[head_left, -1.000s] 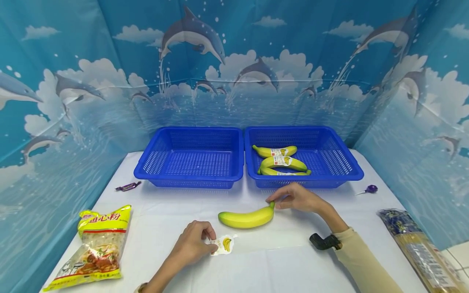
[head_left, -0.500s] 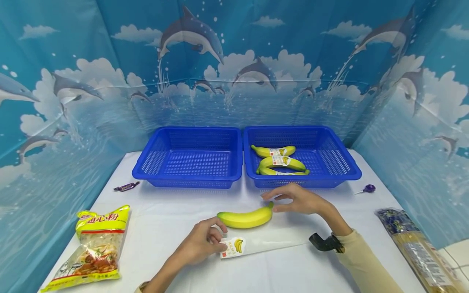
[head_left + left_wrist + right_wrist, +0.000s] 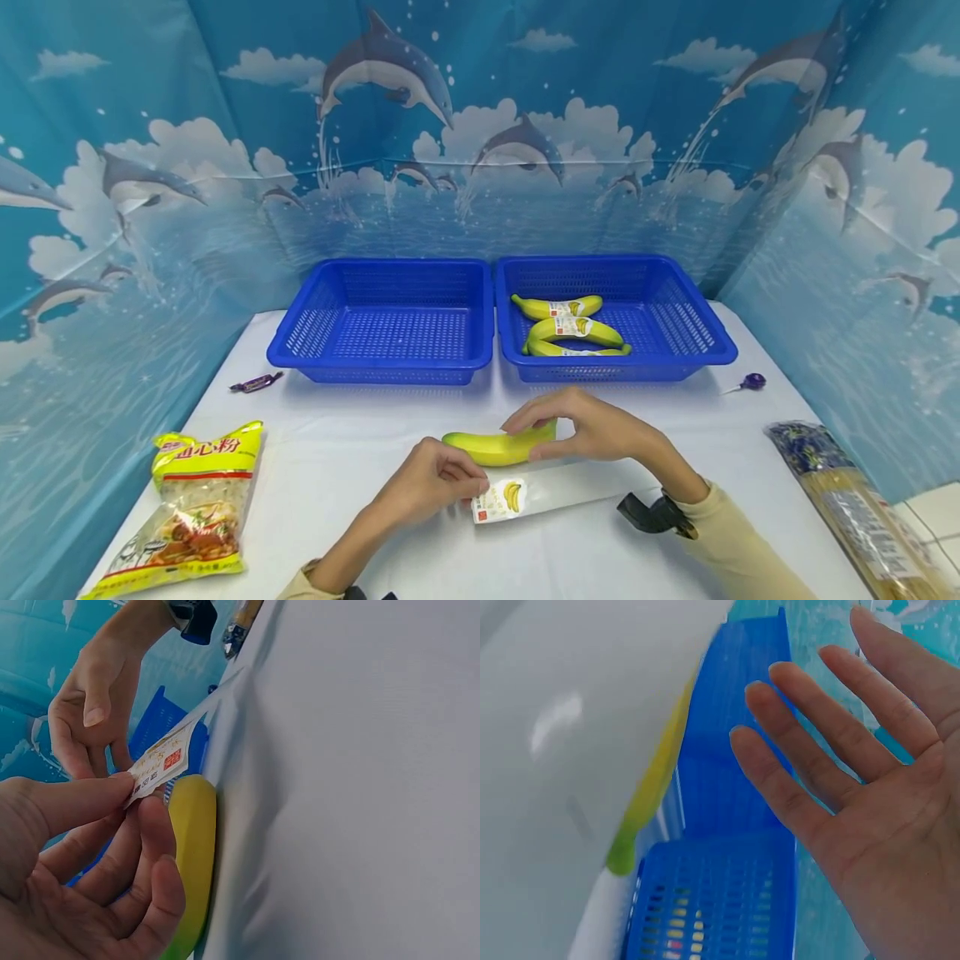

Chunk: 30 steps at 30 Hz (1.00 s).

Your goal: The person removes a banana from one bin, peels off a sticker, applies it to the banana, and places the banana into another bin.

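Observation:
My left hand (image 3: 422, 487) pinches the end of a long label strip (image 3: 558, 490) between thumb and fingers. That strip has a printed white end with a banana picture and a paler, see-through length running right; in the left wrist view the printed label (image 3: 166, 761) shows at my fingertips. Behind it a yellow banana (image 3: 483, 448) with green ends lies on the table. Over the banana's right part hovers my right hand (image 3: 600, 427), covering some of it. The right wrist view shows this right hand (image 3: 877, 772) with its fingers spread and nothing in them.
Two blue baskets (image 3: 378, 364) stand at the back; the right basket (image 3: 675, 362) contains labelled bananas (image 3: 558, 308). A yellow food bag (image 3: 198, 508) and wrapped candy (image 3: 257, 383) lie left. To the right are a lollipop (image 3: 753, 382) and a noodle pack (image 3: 855, 508).
My left hand has moved right with the label strip, its printed end now lifted nearer the banana. The right hand has left the banana's stem and shifted left above the fruit.

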Motion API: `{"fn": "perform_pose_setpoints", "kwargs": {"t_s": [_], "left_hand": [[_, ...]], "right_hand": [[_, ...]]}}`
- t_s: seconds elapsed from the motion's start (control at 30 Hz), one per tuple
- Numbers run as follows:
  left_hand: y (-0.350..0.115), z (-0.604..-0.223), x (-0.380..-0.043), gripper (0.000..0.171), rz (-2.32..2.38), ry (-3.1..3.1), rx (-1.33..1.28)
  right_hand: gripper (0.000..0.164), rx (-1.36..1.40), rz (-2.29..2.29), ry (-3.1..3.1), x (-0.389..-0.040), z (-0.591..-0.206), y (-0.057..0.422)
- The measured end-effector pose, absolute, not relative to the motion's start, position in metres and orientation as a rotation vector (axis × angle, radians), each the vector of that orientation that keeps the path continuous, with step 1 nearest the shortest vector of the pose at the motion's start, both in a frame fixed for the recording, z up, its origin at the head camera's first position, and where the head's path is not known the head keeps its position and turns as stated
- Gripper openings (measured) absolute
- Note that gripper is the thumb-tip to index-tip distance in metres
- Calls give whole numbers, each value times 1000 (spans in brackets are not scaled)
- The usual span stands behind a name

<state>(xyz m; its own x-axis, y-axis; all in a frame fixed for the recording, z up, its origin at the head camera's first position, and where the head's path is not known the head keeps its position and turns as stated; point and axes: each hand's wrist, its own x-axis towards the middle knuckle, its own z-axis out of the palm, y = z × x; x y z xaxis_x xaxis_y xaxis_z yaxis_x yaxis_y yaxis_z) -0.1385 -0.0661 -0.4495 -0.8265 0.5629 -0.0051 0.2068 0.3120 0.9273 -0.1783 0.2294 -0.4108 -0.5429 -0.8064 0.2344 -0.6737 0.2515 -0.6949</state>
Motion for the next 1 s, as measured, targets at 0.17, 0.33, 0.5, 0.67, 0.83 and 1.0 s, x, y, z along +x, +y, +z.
{"fn": "perform_pose_setpoints", "kwargs": {"t_s": [0.17, 0.33, 0.5, 0.67, 0.83, 1.0], "left_hand": [[-61, -446, -141, 11, 1540, 2211, 695], [-58, -445, -143, 12, 1584, 2163, 677], [-59, -446, -145, 16, 1613, 2107, 634], [-60, -447, -147, 18, 1615, 2042, 644], [-61, -448, -149, 18, 1606, 1984, 642], [-60, -449, -149, 15, 1595, 1971, 624]], "right_hand": [[25, -1480, -1145, 2290, -169, -411, 213], [19, -1465, -1119, 2280, -165, -417, 202], [20, -1449, -1071, 2350, -164, -424, 197], [20, -1426, -1063, 2385, -161, -425, 196], [20, -1392, -1039, 2399, -159, -423, 195], [17, -1371, -1016, 2393, -159, -421, 195]]}}
